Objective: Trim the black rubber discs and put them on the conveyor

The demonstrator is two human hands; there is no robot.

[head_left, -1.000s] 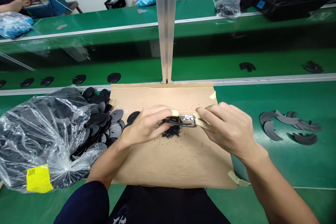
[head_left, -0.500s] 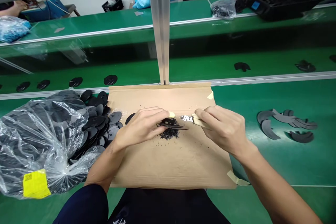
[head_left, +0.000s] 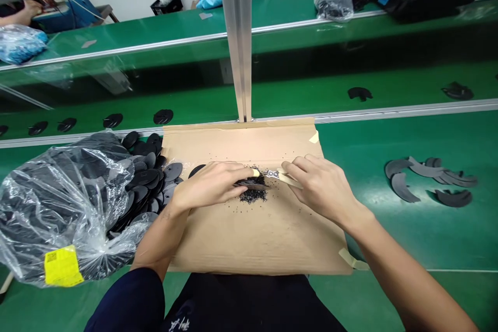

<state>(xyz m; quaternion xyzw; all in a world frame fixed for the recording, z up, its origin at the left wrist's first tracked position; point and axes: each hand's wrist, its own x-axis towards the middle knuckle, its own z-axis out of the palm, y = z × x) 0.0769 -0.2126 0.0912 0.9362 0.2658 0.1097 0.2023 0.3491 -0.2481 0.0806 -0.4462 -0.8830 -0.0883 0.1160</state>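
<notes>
My left hand (head_left: 216, 182) is closed on a dark flat part (head_left: 252, 185), held over the cardboard sheet (head_left: 264, 244). A pale cover shows on one of its fingertips. My right hand (head_left: 321, 184) grips cutting pliers (head_left: 291, 180) with light handles, their metal head pointing left and close to the part. Beneath the part lies a pile of small black bits (head_left: 252, 196), with some scattered around it. A black disc (head_left: 196, 170) is partly hidden behind my left hand.
A clear bag (head_left: 70, 207) of black discs and a loose heap (head_left: 143, 179) are at the left. Curved dark pieces (head_left: 404, 188) lie at the right. A metal post (head_left: 241, 52) rises behind the cardboard; parts lie on the green belt (head_left: 291, 101). People's hands show across.
My right hand and the pliers have moved slightly left, so the pliers' head is now at the part. The part in my left hand is tilted differently. The view has shifted a little.
</notes>
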